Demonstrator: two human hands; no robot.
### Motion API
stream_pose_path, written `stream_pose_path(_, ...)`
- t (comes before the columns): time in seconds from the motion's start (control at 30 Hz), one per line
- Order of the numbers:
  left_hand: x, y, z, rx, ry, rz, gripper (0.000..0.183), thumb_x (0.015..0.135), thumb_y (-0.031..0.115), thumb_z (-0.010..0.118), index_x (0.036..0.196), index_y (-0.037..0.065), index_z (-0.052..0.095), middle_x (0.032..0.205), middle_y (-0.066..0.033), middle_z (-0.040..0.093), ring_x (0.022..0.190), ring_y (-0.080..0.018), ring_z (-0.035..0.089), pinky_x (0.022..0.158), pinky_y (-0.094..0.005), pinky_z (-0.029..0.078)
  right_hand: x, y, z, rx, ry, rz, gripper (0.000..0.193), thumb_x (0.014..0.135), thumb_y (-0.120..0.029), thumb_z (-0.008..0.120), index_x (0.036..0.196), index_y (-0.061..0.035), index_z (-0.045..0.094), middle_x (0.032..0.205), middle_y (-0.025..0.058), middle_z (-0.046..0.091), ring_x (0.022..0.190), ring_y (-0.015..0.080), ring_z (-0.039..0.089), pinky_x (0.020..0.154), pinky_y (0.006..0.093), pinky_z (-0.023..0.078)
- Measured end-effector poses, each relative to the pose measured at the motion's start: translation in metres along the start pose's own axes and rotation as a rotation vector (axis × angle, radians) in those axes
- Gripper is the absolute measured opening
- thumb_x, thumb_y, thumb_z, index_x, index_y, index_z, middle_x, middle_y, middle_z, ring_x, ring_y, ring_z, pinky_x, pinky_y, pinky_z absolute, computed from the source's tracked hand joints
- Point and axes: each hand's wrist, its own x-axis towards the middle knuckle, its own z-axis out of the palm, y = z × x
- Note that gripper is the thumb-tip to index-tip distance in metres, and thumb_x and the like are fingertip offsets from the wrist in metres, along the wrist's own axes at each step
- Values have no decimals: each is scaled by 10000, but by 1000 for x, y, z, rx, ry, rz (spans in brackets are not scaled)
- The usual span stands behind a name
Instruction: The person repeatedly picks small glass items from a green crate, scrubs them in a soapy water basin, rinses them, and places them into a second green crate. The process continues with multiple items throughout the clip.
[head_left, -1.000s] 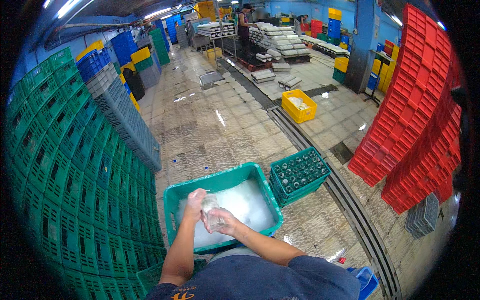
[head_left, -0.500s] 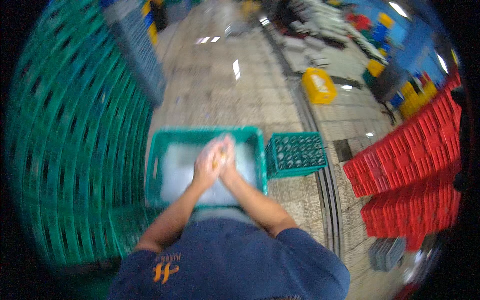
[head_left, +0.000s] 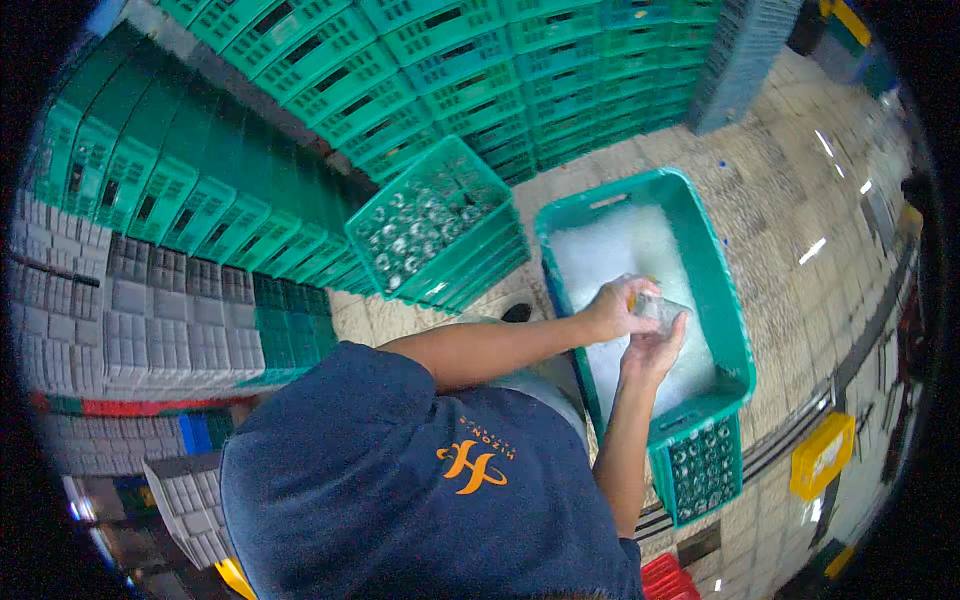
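Above the soapy water [head_left: 620, 245] in a green plastic tub [head_left: 735, 345], my two hands hold a clear drinking glass [head_left: 662, 312], tilted on its side. My left hand [head_left: 612, 309] closes on one end of the glass, its fingers wet. A bit of something yellow shows at these fingers, too small to name. From below and to the right, my right hand [head_left: 655, 352] curls round the other end. White foam covers most of the tub's water.
A green crate of glasses [head_left: 425, 225] tops a short stack on my left. Another compartmented green crate of glasses [head_left: 703, 470] stands against the tub's near right end. Tall green crate stacks [head_left: 480, 75] rise beyond. A yellow crate [head_left: 823, 457] lies on the tiled floor, right.
My view has swung to the left, bringing the crate of glasses on that side into sight. My hands, earlier blurred and pressed together, now show the glass between them, still over the tub.
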Motion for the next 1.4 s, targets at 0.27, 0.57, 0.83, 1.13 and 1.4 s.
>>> stream_pose_path(0.27,-51,-79,-223,-939,377,-702,385,880,178,766,1236,118,631,1010,-73,673,612,-175,616,464,-349,522,-36,80,-1,-1404,-442,-293,770,789,-171,847,1432,-6,457,1454,230,499,1339,392,504,1077,490,454)
stream_pose_path(0.57,-67,-273,-406,-594,1046,-1030,468,789,232,861,1198,159,645,895,-68,678,503,-159,551,435,-302,466,-36,112,28,-1974,-520,-452,600,690,-45,829,1242,-14,597,1429,252,514,1326,455,487,1110,527,418)
stream_pose_path(0.83,-43,-373,-418,610,403,-811,555,719,270,878,1208,128,657,1080,-176,649,914,-392,677,857,-506,539,-31,125,41,-1934,-454,-480,514,657,-24,819,1129,-3,617,1317,253,583,1212,458,566,1018,525,472)
stream_pose_path(1.13,-22,-357,-431,808,-7,-604,466,786,212,826,1198,124,626,1251,-219,548,942,-472,687,784,-559,579,-23,126,35,-1867,-477,-440,444,679,-90,818,1076,-12,635,1238,244,631,1166,451,605,990,529,500)
stream_pose_path(1.4,7,-389,-439,716,-18,-644,453,836,179,767,1254,110,607,1198,-202,620,1020,-446,654,835,-571,550,-25,126,42,-1854,-444,-374,420,708,-105,784,1082,6,631,1219,253,633,1111,456,629,962,520,518)
